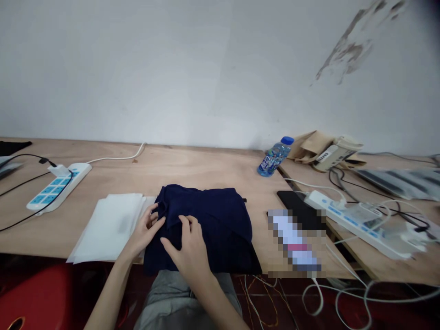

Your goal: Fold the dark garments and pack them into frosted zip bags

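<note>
A folded navy garment (220, 220) lies at the table's front edge, partly hanging toward my lap; its exact kind cannot be made out. At its upper left corner, my left hand (147, 229) is closed, with the thumb and curled fingers on a raised edge of the fabric. My right hand (190, 245) rests over the left half of the garment, thumb and fingers apart, holding nothing. Just left of the garment lies a stack of white translucent sheets (106, 224), part of it behind my left hand.
A white power strip (60, 188) with cables sits at the left, another (357, 224) at the right. A blue-capped bottle (275, 156) stands tilted-looking near the back. Right of the garment lie a blurred-out phone (294, 240) and a black flat item (299, 206). A red stool (37, 298) is below left.
</note>
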Action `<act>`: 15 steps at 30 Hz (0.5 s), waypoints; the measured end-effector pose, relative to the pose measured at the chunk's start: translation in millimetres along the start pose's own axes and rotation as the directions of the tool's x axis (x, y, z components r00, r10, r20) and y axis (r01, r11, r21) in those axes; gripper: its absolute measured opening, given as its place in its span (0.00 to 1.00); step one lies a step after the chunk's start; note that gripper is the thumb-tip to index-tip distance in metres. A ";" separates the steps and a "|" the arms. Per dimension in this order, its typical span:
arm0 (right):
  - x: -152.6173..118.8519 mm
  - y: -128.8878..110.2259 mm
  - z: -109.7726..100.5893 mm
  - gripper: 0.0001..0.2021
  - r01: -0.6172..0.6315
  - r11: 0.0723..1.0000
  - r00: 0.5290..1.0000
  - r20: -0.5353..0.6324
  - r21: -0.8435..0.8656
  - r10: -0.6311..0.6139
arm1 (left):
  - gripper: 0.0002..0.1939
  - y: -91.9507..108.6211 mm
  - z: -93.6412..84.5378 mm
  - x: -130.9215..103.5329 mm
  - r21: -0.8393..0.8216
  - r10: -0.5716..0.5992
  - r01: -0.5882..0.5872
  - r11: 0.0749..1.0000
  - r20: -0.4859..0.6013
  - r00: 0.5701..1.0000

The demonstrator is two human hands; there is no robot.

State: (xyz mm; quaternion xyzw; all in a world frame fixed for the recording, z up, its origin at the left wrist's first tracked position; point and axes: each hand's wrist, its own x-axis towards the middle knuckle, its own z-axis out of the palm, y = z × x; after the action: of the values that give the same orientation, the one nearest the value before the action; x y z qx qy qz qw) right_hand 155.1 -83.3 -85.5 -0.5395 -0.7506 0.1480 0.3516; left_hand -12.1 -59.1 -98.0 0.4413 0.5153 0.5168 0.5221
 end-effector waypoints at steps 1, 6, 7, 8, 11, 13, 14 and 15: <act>2.6 -1.1 6.3 0.25 -0.007 1.000 1.000 0.012 0.009 0.007 | 0.30 -1.6 0.5 -0.9 0.016 0.025 -0.025 1.000 -0.011 1.000; 17.3 11.8 9.6 0.10 0.000 0.992 0.998 0.066 0.123 -0.008 | 0.32 -7.8 -2.2 -0.5 0.017 0.008 -0.006 1.000 -0.109 0.994; 19.9 16.4 2.3 0.09 -0.005 0.988 0.998 0.056 0.153 -0.004 | 0.33 -7.3 -4.5 0.0 0.000 -0.008 0.008 1.000 -0.124 0.992; 22.1 21.5 -7.7 0.09 -0.025 0.982 0.999 0.039 0.187 0.018 | 0.33 -6.0 -7.4 0.3 -0.016 -0.020 0.018 1.000 -0.137 0.990; 25.4 39.4 -47.7 0.09 -0.174 0.931 0.983 0.007 0.320 0.181 | 0.36 0.8 -17.0 -0.6 -0.043 -0.032 0.024 0.999 -0.178 0.983; 23.3 54.6 -75.8 0.12 -0.289 0.852 0.950 0.022 0.437 0.311 | 0.37 5.4 -21.6 -2.5 -0.052 -0.027 0.017 0.999 -0.189 0.982; 20.8 63.4 -87.9 0.14 -0.332 0.803 0.932 0.040 0.495 0.361 | 0.37 6.9 -22.8 -3.6 -0.055 -0.022 0.012 0.998 -0.188 0.982; 17.3 72.9 -97.8 0.16 -0.373 0.760 0.912 0.060 0.533 0.406 | 0.37 7.4 -23.1 -4.5 -0.059 -0.019 0.008 0.998 -0.180 0.983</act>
State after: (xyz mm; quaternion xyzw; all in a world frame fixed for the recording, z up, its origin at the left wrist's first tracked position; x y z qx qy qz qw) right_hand 270.8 -55.6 -53.6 -0.5684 -0.5403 0.4043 0.4706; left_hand -35.5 -64.7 -92.2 0.3736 0.5482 0.5660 0.4894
